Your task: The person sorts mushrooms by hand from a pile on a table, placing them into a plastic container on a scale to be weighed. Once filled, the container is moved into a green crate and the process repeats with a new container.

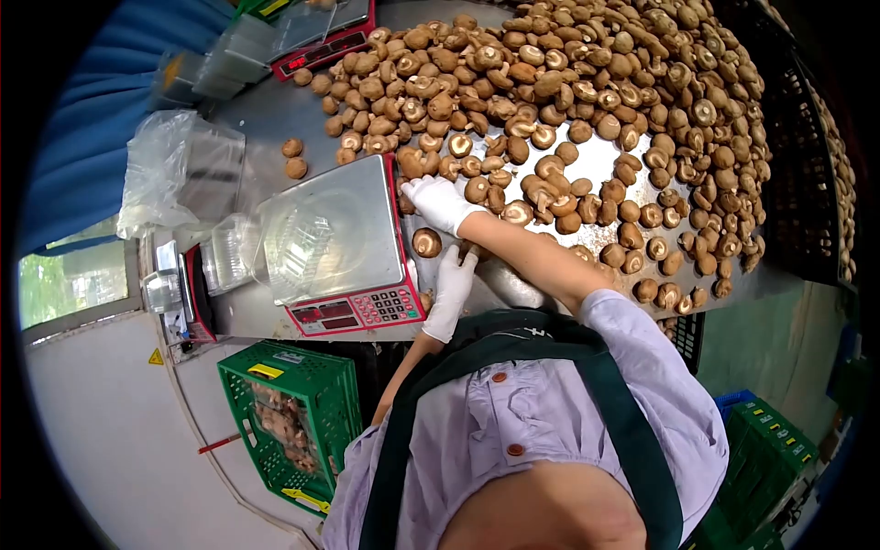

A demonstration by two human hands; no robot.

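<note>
Right beside the scale [335, 229], my right hand [442, 203] has fingertips at the mushrooms [412, 163], left hand [451, 291] near a loose cap [426, 243], can't tell if either's gripping tbh.

Wall [82, 394]: yellow triangle sign [156, 357]
Green crate [332, 394]: yellow label [266, 370], unreadable
Near scale [378, 247]: keypad marks [386, 305], unreadable
Far scale [346, 41]: red digits [296, 64], unreadable

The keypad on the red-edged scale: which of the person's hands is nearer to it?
The left hand. It is just to the right of the keypad; the right hand is farther off, beyond the left one, by the mushrooms.
</note>
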